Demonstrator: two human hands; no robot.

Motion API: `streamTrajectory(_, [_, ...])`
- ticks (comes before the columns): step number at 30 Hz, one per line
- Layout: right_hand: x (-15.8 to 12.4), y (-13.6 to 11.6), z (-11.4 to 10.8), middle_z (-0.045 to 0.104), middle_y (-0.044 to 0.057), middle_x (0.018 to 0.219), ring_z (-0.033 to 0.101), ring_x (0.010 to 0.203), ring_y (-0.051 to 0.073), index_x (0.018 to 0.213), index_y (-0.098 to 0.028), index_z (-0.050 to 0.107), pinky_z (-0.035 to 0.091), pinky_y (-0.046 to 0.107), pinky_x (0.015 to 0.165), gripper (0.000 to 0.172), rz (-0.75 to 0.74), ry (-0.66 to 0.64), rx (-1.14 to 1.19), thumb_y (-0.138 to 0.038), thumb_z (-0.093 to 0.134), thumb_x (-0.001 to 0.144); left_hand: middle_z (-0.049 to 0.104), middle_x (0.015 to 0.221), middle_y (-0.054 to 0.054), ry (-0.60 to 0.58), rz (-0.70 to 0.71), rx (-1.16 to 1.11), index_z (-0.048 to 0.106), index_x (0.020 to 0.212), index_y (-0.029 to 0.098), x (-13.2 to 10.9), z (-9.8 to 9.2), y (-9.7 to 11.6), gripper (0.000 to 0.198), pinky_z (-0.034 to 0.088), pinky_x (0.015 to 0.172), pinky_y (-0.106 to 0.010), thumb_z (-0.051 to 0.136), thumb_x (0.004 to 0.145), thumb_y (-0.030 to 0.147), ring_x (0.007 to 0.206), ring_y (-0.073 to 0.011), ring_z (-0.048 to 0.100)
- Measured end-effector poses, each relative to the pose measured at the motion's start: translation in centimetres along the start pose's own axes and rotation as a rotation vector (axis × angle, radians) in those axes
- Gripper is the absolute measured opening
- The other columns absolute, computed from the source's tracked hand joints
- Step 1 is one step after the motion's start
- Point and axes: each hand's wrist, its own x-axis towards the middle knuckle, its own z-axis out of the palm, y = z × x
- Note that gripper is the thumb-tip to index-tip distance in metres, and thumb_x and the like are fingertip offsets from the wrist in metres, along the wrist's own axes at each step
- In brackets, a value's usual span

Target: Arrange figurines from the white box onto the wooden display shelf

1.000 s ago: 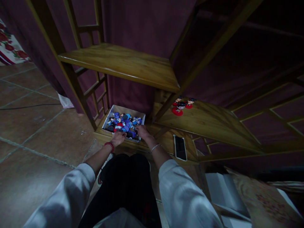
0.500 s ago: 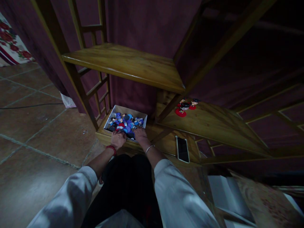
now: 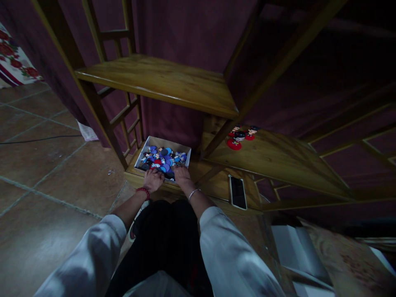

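A white box (image 3: 163, 142) full of small blue, red and black figurines (image 3: 162, 159) sits on the bottom board of a wooden shelf unit (image 3: 173, 82). My left hand (image 3: 152, 180), with a red bead bracelet at the wrist, rests on the box's near edge with its fingers curled. My right hand (image 3: 182, 175), wearing a thin silver bracelet, reaches over the near right corner, fingers bent down among the figurines. What the fingers hold is too small and dark to make out.
Three red-based figurines (image 3: 239, 137) stand on the lower right shelf (image 3: 278, 161). A dark phone (image 3: 238, 192) lies flat on the bottom board, right of my hands. Tiled floor (image 3: 46, 173) spreads to the left; white boxes (image 3: 297, 251) lie at lower right.
Both hands stayed at the box's near edge, shifting slightly. The view wobbled a little.
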Motion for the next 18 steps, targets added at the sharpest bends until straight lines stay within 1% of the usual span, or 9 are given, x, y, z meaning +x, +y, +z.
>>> streamTrajectory(5, [-0.3,0.4,-0.1,0.061,0.016,0.1,0.059,0.091,0.02,0.112,-0.013,0.049,0.044,0.03,0.075,0.034,0.036,-0.026,0.067,-0.004,0.033,0.083,0.062,0.097,-0.005,0.021,0.006,-0.031,0.065,0.082,0.022,0.4,0.8,-0.5,0.027,0.031,0.087,-0.035,0.039,0.08,0.028,0.098,-0.0205,0.049])
streamTrajectory(8, [-0.6,0.7,0.1,0.059,0.014,0.104,0.058,0.092,0.019,0.115,-0.015,0.047,0.044,0.029,0.077,0.035,0.033,-0.015,0.187,-0.009,0.034,0.084,0.063,0.1,-0.005,-0.033,-0.024,-0.095,0.066,0.084,0.021,0.7,0.8,-0.5,0.027,0.029,0.091,-0.036,0.04,0.08,0.026,0.101,-0.0209,0.049])
streamTrajectory(12, [-0.9,1.0,1.0,0.055,0.013,0.11,0.054,0.1,0.018,0.111,-0.015,0.052,0.04,0.027,0.085,0.032,-0.002,0.067,0.302,-0.011,0.04,0.081,0.065,0.102,-0.002,-0.128,-0.062,-0.19,0.066,0.092,0.021,1.2,0.1,-0.4,0.029,0.027,0.095,-0.034,0.04,0.08,0.024,0.099,-0.0204,0.053])
streamTrajectory(15, [-1.0,1.2,1.9,0.054,0.011,0.111,0.052,0.101,0.017,0.107,-0.015,0.055,0.039,0.026,0.088,0.031,-0.044,0.137,0.346,-0.01,0.042,0.079,0.064,0.105,0.0,-0.182,-0.062,-0.225,0.066,0.095,0.024,1.7,-0.3,-0.4,0.029,0.031,0.094,-0.029,0.041,0.08,0.024,0.099,-0.0181,0.055])
streamTrajectory(18, [-1.1,1.4,2.6,0.053,0.01,0.111,0.051,0.102,0.017,0.105,-0.016,0.055,0.038,0.026,0.088,0.03,-0.052,0.192,0.389,-0.01,0.043,0.078,0.063,0.108,0.0,-0.23,-0.069,-0.256,0.065,0.097,0.024,2.2,-0.4,-0.3,0.03,0.035,0.091,-0.027,0.041,0.08,0.027,0.101,-0.0169,0.055])
